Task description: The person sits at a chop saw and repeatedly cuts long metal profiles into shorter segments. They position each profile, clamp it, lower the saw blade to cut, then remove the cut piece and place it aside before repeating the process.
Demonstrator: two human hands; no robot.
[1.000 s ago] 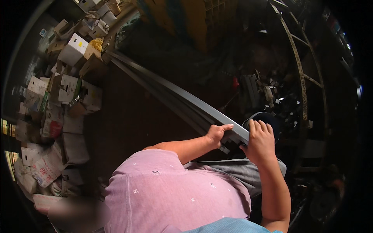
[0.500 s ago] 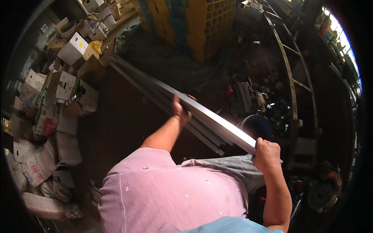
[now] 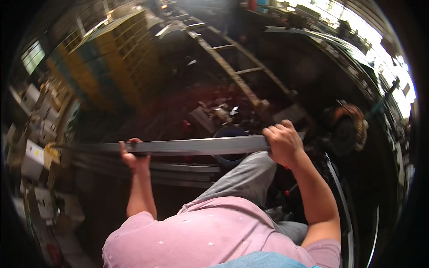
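Right grip [image 3: 284, 142] wrapped round bar's [image 3: 201, 146] right end. Left grip [image 3: 132, 154] cups same bar farther left, thumb and fingers either side.

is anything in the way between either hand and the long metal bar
Nothing visible is: the right hand grips the long metal bar at its right end, and the left hand is against it farther left. The dark round tub shows behind the bar, not between it and either hand.
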